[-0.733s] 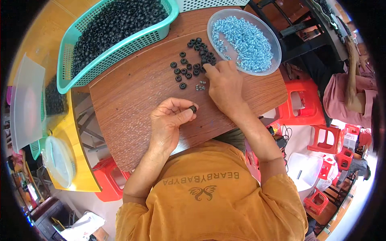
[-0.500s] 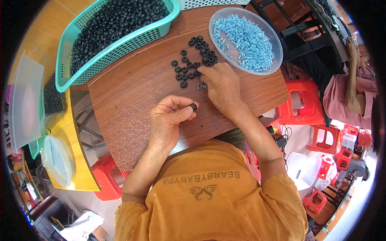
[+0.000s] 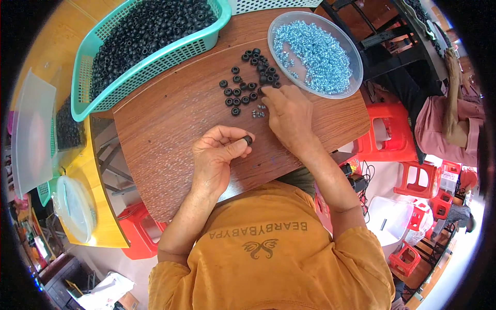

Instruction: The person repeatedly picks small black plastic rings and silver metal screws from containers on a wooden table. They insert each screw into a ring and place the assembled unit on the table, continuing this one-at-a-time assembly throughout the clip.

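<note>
My left hand is closed over the table, pinching a small black ring-shaped piece between thumb and fingers. To its right, my right hand rests palm down with curled fingers at the edge of a loose group of black ring-shaped pieces. Its fingertips are partly hidden, and whatever they hold does not show. Just left of that hand lie several tiny silvery pieces. Beyond it stands a round clear plastic bowl of shiny light-blue small pieces.
A turquoise basket heaped with black pieces stands at the far left of the brown table. A yellow table with a round clear lid is on the left. Red stools and another person's arm are at right.
My right hand has shifted slightly right, uncovering more of a black piece and the silvery pieces beside it. My left hand stays in place with its black piece.
</note>
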Demonstrator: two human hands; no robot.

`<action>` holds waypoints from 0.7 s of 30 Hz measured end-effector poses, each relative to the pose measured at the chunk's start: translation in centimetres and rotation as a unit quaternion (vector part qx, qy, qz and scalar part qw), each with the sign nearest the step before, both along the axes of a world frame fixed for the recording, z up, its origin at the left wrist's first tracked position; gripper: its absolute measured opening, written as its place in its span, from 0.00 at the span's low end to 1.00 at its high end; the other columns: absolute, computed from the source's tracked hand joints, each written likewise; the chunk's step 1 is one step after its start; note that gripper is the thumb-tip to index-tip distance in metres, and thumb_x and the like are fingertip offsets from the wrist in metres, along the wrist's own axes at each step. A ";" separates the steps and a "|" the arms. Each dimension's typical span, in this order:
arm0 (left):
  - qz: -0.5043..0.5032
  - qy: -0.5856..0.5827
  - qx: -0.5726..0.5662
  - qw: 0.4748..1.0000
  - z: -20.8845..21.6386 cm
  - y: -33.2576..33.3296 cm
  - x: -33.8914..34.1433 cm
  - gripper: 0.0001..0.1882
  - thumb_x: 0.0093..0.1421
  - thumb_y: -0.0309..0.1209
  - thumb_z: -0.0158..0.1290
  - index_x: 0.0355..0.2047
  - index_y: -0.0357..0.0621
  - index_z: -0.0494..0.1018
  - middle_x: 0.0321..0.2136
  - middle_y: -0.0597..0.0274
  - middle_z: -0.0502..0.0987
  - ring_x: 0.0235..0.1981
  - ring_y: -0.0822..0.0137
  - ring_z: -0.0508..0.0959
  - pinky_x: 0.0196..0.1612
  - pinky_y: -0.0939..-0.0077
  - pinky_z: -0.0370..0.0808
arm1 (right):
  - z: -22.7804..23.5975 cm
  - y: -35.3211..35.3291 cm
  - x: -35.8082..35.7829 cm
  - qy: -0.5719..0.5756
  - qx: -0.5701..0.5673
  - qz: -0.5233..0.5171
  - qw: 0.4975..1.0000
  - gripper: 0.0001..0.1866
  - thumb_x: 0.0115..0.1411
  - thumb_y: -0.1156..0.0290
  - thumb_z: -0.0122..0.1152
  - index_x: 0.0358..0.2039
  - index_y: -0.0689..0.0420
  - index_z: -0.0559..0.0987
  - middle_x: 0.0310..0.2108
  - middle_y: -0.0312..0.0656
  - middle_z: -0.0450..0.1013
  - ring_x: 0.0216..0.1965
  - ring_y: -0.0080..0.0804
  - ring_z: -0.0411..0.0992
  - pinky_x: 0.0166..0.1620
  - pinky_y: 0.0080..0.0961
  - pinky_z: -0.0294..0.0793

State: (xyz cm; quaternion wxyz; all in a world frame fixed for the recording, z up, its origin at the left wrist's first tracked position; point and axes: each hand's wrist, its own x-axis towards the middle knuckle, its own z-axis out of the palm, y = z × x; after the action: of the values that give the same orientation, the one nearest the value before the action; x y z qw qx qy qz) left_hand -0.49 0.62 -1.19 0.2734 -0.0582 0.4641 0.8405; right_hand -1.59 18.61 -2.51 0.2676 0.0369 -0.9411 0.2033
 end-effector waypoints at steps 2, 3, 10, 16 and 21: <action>-0.001 -0.001 0.000 1.000 -0.1 0.0 0.0 0.06 0.50 0.17 0.55 0.31 0.32 0.72 0.31 0.48 0.77 0.26 0.69 0.75 0.31 0.80 0.74 | 0.4 0.0 0.3 -0.010 -0.032 0.010 0.999 0.10 0.47 0.76 0.59 0.34 0.57 0.76 0.22 0.41 0.68 0.27 0.40 0.68 0.28 0.35 0.67; -0.002 -0.001 0.002 1.000 -0.2 -0.1 0.0 0.06 0.50 0.17 0.55 0.31 0.33 0.72 0.31 0.48 0.77 0.26 0.69 0.75 0.31 0.80 0.74 | 0.5 0.1 0.4 -0.015 -0.047 0.015 0.999 0.12 0.48 0.76 0.60 0.35 0.57 0.77 0.22 0.42 0.69 0.27 0.41 0.69 0.29 0.36 0.67; -0.005 0.003 -0.003 1.000 -0.2 0.0 0.0 0.06 0.50 0.18 0.55 0.31 0.33 0.72 0.31 0.49 0.77 0.25 0.70 0.75 0.30 0.80 0.73 | 0.1 0.0 -0.5 -0.032 -0.007 -0.029 0.999 0.11 0.49 0.76 0.59 0.35 0.57 0.77 0.21 0.43 0.69 0.26 0.42 0.69 0.28 0.36 0.67; -0.009 0.000 -0.005 1.000 -0.2 0.1 0.0 0.07 0.49 0.18 0.57 0.30 0.34 0.73 0.30 0.53 0.78 0.25 0.71 0.75 0.31 0.81 0.74 | 0.3 -0.1 -0.2 -0.022 -0.039 0.007 0.999 0.10 0.48 0.76 0.60 0.33 0.58 0.77 0.21 0.44 0.69 0.24 0.44 0.69 0.27 0.36 0.67; -0.008 -0.005 -0.010 1.000 0.1 0.1 0.1 0.07 0.49 0.18 0.56 0.30 0.33 0.72 0.30 0.50 0.77 0.24 0.70 0.75 0.31 0.80 0.74 | 1.8 1.3 1.0 0.016 -0.046 0.002 0.999 0.08 0.47 0.79 0.60 0.31 0.58 0.77 0.21 0.45 0.70 0.25 0.43 0.69 0.28 0.36 0.67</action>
State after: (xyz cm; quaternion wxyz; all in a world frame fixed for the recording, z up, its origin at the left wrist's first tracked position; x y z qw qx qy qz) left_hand -0.43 0.67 -1.10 0.2817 -0.0618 0.4716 0.8333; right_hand -0.61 19.87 -0.74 0.2838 0.0302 -0.9263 0.2461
